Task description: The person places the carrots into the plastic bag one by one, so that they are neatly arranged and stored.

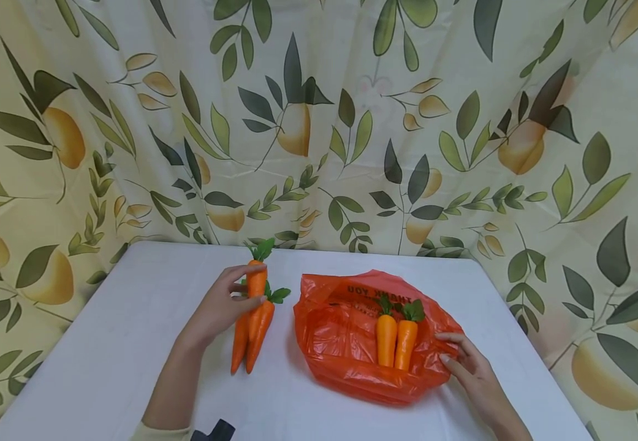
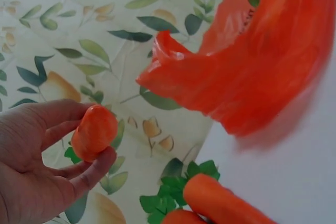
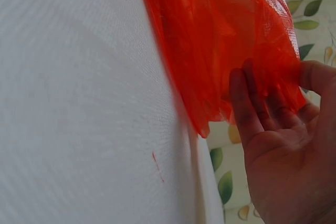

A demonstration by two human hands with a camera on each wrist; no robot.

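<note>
My left hand [image 1: 225, 306] pinches an orange carrot [image 1: 256, 283] with green leaves between thumb and fingers. In the left wrist view that carrot [image 2: 95, 132] points almost end-on at the camera. Just below it, two more leafy carrots [image 1: 263, 324] lie side by side on the table, partly hidden by the hand. To the right spreads a red plastic bag [image 1: 335, 337] with printed letters, its mouth open. Inside, two carrots [image 1: 386, 340] stand with their leaves up, their lower ends hidden by the front fold. My right hand [image 1: 475, 373] holds the bag's right edge between thumb and fingers.
A white-covered table [image 1: 148, 294] carries everything. Behind it hangs a curtain [image 1: 319, 122] printed with leaves and fruit. A small dark object [image 1: 220, 430] shows at the bottom edge near the left forearm.
</note>
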